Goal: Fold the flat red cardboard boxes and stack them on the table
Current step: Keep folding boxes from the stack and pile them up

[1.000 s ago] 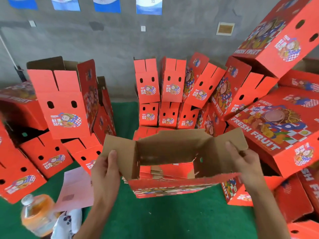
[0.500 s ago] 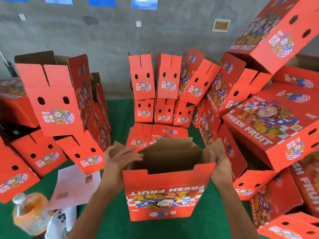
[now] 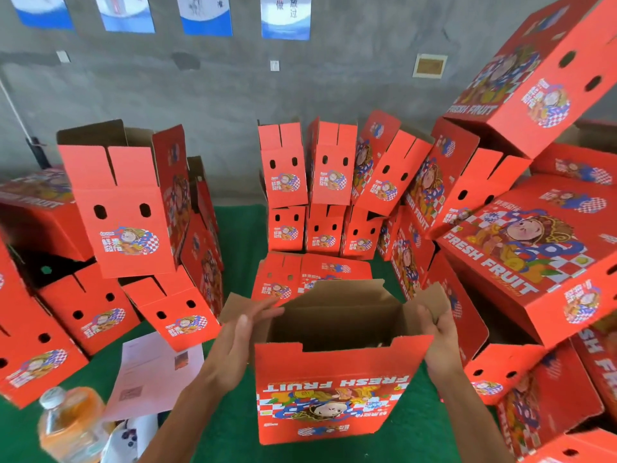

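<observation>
A red "FRESH FRUIT" cardboard box (image 3: 329, 392) stands upright in front of me on the green table (image 3: 233, 439), its top open and the brown inside showing. My left hand (image 3: 238, 335) lies flat with straight fingers against the left brown flap (image 3: 233, 304). My right hand (image 3: 437, 332) curls over the right flap (image 3: 432, 300) and grips it at the box's right edge. Behind the box lies a pile of flat red boxes (image 3: 310, 270).
Folded red boxes are stacked on the left (image 3: 123, 202), along the back wall (image 3: 320, 182) and high on the right (image 3: 534, 248). A sheet of paper (image 3: 150, 372) and an orange drink bottle (image 3: 70, 426) lie at the lower left.
The box went from lying tilted with its opening toward me to standing upright. My hands shifted onto its two side flaps, and the view drew closer.
</observation>
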### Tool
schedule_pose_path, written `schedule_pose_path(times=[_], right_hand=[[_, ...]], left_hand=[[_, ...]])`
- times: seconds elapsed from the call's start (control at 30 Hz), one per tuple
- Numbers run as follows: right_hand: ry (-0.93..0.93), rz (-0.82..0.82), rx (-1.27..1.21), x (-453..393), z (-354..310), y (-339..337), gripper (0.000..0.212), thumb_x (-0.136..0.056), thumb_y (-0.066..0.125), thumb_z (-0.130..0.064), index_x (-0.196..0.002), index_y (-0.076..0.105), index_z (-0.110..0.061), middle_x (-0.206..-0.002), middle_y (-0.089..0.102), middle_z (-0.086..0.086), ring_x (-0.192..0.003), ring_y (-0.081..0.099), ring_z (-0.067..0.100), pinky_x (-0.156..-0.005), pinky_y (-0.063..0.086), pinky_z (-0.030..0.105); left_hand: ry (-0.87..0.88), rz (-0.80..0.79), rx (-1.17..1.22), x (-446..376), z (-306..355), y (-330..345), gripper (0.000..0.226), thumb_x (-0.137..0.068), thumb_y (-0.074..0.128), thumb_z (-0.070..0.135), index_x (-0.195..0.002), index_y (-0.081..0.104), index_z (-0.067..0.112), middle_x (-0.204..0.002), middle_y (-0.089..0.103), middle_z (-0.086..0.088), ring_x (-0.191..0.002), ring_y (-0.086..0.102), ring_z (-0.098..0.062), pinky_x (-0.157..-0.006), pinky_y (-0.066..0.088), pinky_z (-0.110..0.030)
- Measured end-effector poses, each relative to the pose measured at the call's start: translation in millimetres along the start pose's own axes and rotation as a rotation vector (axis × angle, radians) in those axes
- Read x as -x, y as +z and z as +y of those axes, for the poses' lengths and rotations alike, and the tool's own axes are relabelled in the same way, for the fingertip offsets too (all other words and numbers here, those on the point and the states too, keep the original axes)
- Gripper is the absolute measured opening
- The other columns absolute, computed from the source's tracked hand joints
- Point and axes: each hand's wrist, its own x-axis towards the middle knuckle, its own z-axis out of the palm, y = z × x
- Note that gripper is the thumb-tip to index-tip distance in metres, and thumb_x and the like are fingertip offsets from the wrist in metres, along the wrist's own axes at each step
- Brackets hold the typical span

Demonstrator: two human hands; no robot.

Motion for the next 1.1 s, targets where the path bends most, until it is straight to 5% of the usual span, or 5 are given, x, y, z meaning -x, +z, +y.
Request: schedule_pose_path(times=[0.3,0.43,0.6,0.83,1.1], right_hand=[[-0.028,-0.071,-0.123,-1,-14,-8,0.019,-0.105,0.056,-0.029,-0.113,0.07,-0.019,-0.116,0.068,0.013,-0.118,0.06,0.032,-0.117,0.033,0.058],[-0.113,-0.256,-0.062,1,-17,-14,0.068,-0.109,0.03,-0.057,-0.101,0.064,0.002,-0.113,0.068,0.021,-0.118,0.061,0.03,-0.111,0.037,0.045],[-0.23,-0.404,0.284,7,-24,-10,0.026,-0.107,0.055,-0.016,-0.117,0.077,-0.025,-0.126,0.073,-0.006,-0.122,0.064,0.014,-0.102,0.046,0.018],[-0.398,-0.519,0.642,11,-2,0,0.079,-0.091,0.076,-0.007,-0.152,0.042,-0.043,-0.159,0.029,-0.023,-0.153,0.023,0.006,-0.125,0.025,0.035],[-0.37,-0.456,0.62,11,2,0,0.051,-0.101,0.062,-0.044,-0.147,0.042,-0.052,-0.156,0.038,-0.031,-0.148,0.03,-0.004,-0.118,0.025,0.014]], left_hand=[[0.103,0.05,-0.38,-3,5,17,0.074,-0.084,0.069,0.069,-0.149,0.035,0.055,-0.131,0.056,0.036,-0.117,0.059,0.011,-0.101,0.052,-0.024],[0.217,-0.041,-0.899,-13,1,31,0.064,-0.101,0.042,0.062,-0.157,0.012,0.059,-0.166,0.028,0.017,-0.153,0.029,-0.012,-0.116,0.039,-0.05],[0.217,0.038,-1.073,-22,10,51,0.065,-0.1,0.037,0.055,-0.162,0.019,0.047,-0.174,0.01,-0.003,-0.161,0.008,-0.025,-0.116,0.037,-0.058],[0.665,-0.077,-0.702,-21,15,72,0.107,-0.071,0.068,-0.019,-0.159,0.034,0.031,-0.174,0.011,-0.007,-0.157,0.022,-0.033,-0.087,0.06,-0.031],[0.122,0.001,0.17,-32,8,73,0.032,-0.103,0.036,0.065,-0.132,0.044,0.054,-0.123,0.057,0.029,-0.121,0.06,-0.002,-0.096,0.059,-0.035]])
